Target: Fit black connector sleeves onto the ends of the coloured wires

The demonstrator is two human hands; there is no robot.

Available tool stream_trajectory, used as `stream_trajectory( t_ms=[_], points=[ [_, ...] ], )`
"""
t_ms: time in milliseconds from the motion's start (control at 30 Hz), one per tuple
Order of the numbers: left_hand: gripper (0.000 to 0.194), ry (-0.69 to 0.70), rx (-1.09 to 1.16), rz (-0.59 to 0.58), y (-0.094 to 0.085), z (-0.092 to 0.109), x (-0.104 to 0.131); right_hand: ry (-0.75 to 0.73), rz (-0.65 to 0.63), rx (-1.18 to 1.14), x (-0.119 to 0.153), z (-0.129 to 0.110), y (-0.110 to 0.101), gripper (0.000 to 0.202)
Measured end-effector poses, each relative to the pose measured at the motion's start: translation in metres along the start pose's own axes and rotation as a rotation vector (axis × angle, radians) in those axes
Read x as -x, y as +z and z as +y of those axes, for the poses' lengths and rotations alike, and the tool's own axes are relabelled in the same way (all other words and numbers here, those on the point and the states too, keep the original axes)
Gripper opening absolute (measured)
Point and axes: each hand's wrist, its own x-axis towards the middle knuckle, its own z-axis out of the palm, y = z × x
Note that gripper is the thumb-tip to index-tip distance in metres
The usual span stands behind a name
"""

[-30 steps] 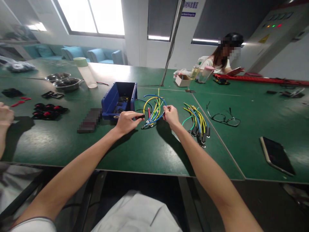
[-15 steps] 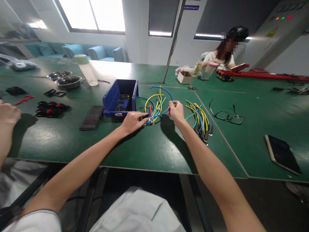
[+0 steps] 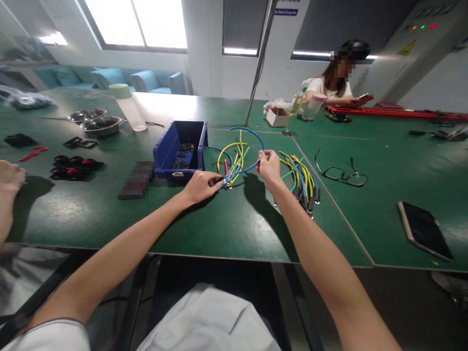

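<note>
My right hand point(image 3: 269, 166) pinches a blue wire point(image 3: 252, 130) partway along, and its free end arcs up and to the left. The same wire runs down left to the fingertips of my left hand point(image 3: 202, 186), which are closed at its lower end; the exact contact there is small and partly hidden. Around those fingertips lies a loose bunch of yellow-green wires point(image 3: 238, 158) with metal ring terminals, and a red piece among them. Just right of my right hand rests a second bundle of wires point(image 3: 305, 178), with black sleeves and ring terminals at the near ends.
A blue bin point(image 3: 199, 146) with black parts stands left of the wires. Eyeglasses point(image 3: 345, 176) and a phone point(image 3: 424, 229) lie on the right. Black-and-red parts point(image 3: 75, 167), metal bowls point(image 3: 100, 126) and a bottle point(image 3: 129, 109) are left. A metal pole point(image 3: 256, 73) rises behind. Another person's hand point(image 3: 10, 178) is far left.
A dark bit seen at my left fingertips no longer shows there. Both hands keep nearly the same place, with the view shifted slightly. The person across the table has lowered a hand towards a phone.
</note>
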Motion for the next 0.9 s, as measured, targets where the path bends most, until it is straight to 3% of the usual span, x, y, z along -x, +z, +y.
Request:
stream_trajectory(
  t_ms=[333,900],
  points=[
    [0.028,-0.127,0.130,-0.092,0.0007,0.0007,-0.0008,-0.050,0.023,-0.057,-0.0055,0.0064,-0.0011,0.026],
    [0.027,-0.253,0.270,-0.095,0.0041,-0.0046,-0.0004,-0.198,0.031,0.042,-0.0002,0.0044,0.0021,0.031]
  ],
)
